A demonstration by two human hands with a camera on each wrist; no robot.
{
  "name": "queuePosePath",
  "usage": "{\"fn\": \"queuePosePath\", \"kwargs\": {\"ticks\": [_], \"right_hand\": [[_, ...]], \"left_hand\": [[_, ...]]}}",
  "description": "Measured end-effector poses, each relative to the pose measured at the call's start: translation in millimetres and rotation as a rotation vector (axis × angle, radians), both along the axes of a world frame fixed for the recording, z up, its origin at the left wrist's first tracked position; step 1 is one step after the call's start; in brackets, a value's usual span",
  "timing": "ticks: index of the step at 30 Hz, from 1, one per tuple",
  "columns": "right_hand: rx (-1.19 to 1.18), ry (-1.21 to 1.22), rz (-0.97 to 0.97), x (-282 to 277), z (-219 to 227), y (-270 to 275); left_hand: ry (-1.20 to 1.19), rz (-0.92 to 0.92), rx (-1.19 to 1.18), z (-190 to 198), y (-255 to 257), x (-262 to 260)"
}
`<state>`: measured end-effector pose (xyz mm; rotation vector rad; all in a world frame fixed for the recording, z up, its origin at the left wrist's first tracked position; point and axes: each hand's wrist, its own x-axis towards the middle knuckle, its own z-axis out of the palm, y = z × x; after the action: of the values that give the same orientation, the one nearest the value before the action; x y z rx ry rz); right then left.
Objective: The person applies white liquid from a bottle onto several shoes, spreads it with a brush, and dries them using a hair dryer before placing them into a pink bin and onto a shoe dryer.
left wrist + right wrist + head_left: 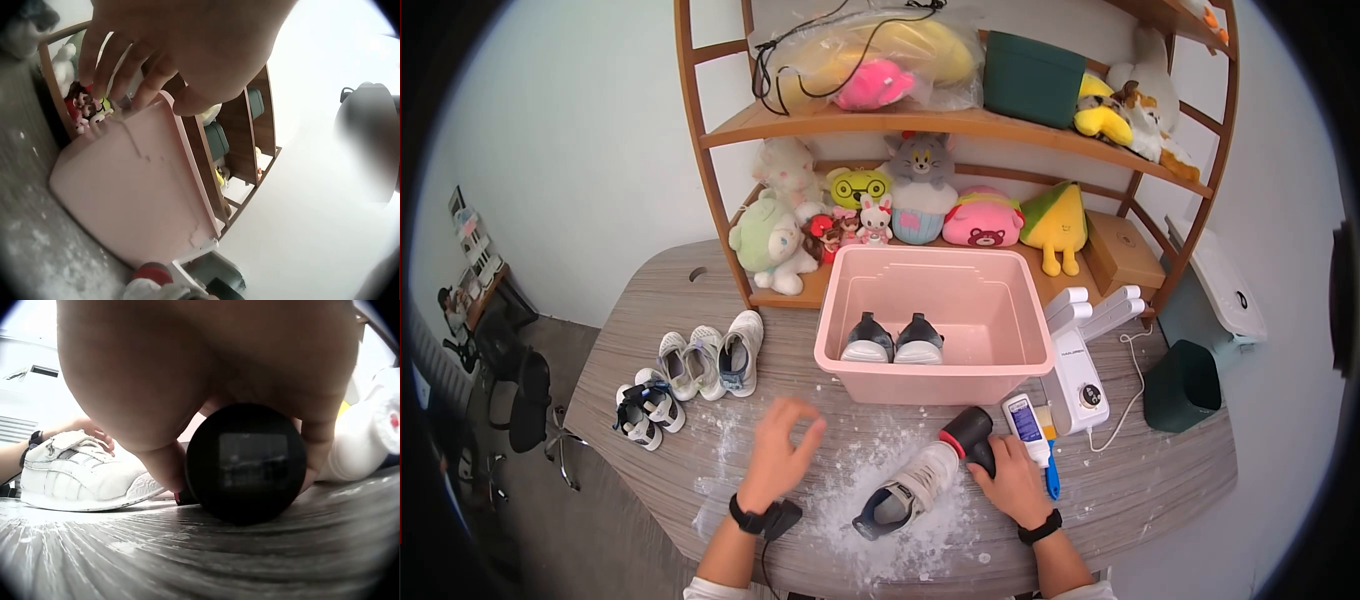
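My right hand (pixel 1015 485) grips the handle of a black hand-held tool (pixel 967 430) with a red ring around its barrel, lying on the table. In the right wrist view the round end of its handle (pixel 247 465) faces the camera, fingers on both sides. Just left of the tool, a white sneaker (pixel 925 478) with a dark lining lies on the powder-dusted tabletop, toe toward the tool. My left hand (pixel 780 450) is raised left of the sneaker, fingers loosely bent and nothing in them. The left wrist view shows its spread fingers in front of the pink bin (pixel 131 187).
Two more shoes stand inside the pink bin (pixel 940 385). Several shoes (pixel 738 355) line the table's left side. Right of the tool lie a white tube (pixel 1025 428), a blue-handled brush (pixel 1052 470) and a white shoe dryer-like device (pixel 1080 385). Behind stands a shelf (pixel 840 125) of plush toys.
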<state>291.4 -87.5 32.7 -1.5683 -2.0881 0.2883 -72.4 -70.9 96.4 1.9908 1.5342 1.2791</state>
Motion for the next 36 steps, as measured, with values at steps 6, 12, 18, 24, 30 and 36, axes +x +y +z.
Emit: {"fn": "queuePosePath", "kwargs": {"ticks": [6, 12, 18, 24, 30, 36], "right_hand": [[0.019, 0.038, 0.005, 1, -1, 1], [0.002, 0.026, -0.011, 1, -3, -2], [0.103, 0.134, -0.019, 0, 2, -2], [0.286, 0.179, -0.019, 0, -1, -2], [-0.153, 0.670, 0.279, 8, 15, -16], [-0.469, 1.334, 0.357, 10, 5, -29]], "left_hand": [[0.103, -0.220, -0.186, -7, -64, 32], [0.173, -0.213, -0.502, -21, -59, 66], [0.244, -0.218, -0.441, -34, -53, 59], [0.091, -0.139, -0.553, -12, -65, 44], [-0.162, -0.299, -0.495, -15, -55, 69], [-0.229, -0.535, -0.479, -16, -26, 122]]}}
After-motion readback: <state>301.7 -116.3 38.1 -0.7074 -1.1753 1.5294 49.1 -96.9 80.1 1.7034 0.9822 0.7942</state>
